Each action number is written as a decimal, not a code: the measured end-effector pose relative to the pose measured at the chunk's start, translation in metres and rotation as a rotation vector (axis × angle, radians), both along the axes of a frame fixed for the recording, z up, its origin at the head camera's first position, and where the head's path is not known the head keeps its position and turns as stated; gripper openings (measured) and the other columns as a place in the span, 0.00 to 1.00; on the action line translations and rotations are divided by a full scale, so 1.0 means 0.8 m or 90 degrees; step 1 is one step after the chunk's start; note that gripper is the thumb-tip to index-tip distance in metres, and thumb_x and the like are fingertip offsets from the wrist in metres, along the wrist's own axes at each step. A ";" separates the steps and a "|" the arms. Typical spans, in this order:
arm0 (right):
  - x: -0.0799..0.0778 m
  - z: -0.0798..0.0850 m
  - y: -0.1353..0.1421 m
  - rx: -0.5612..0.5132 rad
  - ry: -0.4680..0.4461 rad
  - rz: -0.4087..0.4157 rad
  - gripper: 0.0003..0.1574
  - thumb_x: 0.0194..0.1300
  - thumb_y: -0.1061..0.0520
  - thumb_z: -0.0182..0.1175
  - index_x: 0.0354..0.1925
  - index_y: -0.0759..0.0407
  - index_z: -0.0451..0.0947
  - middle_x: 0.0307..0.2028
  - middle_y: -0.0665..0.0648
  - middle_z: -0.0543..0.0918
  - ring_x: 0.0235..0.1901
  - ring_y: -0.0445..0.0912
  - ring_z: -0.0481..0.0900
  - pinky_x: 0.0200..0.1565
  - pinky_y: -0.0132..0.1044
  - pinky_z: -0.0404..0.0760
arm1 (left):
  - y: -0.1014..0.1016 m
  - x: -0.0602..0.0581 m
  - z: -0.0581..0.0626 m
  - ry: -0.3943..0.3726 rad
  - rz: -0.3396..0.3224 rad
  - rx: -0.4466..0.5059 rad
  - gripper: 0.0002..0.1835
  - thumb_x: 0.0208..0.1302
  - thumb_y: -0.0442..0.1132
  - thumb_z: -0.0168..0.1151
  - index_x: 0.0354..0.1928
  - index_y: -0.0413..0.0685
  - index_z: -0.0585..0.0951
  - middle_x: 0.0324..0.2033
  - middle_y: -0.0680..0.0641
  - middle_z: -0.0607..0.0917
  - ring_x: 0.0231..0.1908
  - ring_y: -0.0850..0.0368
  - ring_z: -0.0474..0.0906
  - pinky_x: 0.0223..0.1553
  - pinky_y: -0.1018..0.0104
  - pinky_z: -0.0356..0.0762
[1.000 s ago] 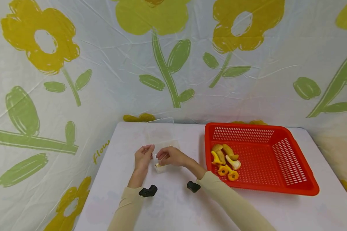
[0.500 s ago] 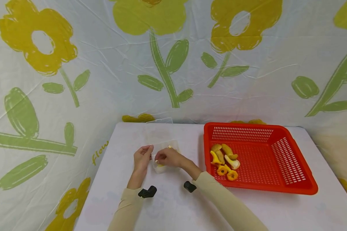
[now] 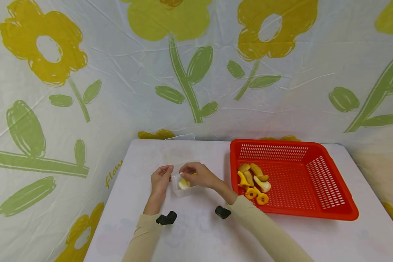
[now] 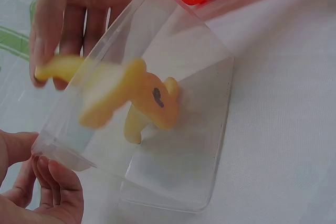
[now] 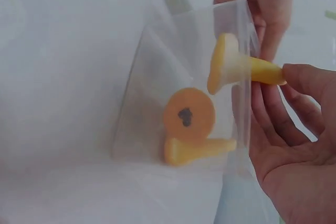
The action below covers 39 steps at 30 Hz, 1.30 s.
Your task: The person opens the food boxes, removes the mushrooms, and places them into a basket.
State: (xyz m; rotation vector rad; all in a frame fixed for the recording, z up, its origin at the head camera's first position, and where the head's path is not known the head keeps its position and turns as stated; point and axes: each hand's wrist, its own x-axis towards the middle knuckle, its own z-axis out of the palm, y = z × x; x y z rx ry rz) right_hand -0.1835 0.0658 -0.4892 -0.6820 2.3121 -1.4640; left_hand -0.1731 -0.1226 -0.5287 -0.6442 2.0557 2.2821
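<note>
A clear plastic box [image 3: 178, 193] stands on the table with its lid raised at the back. My left hand [image 3: 160, 179] pinches the box's rim at its left side; in the left wrist view those fingers [image 4: 58, 177] curl at the rim. My right hand [image 3: 199, 175] is over the box and pinches a yellow toy mushroom [image 5: 265, 71] by the stem end, its cap down inside the opening. Below it in the box lie an orange mushroom cap [image 5: 189, 111] with a dark mark and a yellow mushroom [image 5: 197, 150] on its side.
To the right stands a red perforated basket [image 3: 314, 214]. Several brown, white and yellow mushrooms [image 3: 250, 176] lie at its left end. The box's transparent lid [image 3: 181, 147] leans up near the table's back edge. A flower-printed cloth [image 3: 118, 54] hangs behind.
My right hand dipped toward the box's left side, then moved back right and away from me, and the pale yellow mushroom under its fingers now shows more. My left hand has stayed at the rim.
</note>
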 end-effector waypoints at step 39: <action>0.010 0.071 0.205 -0.078 -0.141 -0.127 0.22 0.78 0.58 0.58 0.62 0.70 0.75 0.57 0.69 0.79 0.54 0.56 0.81 0.55 0.59 0.81 | 0.000 0.003 0.002 -0.007 0.008 -0.047 0.14 0.69 0.38 0.68 0.47 0.32 0.82 0.31 0.50 0.83 0.31 0.55 0.77 0.29 0.74 0.75</action>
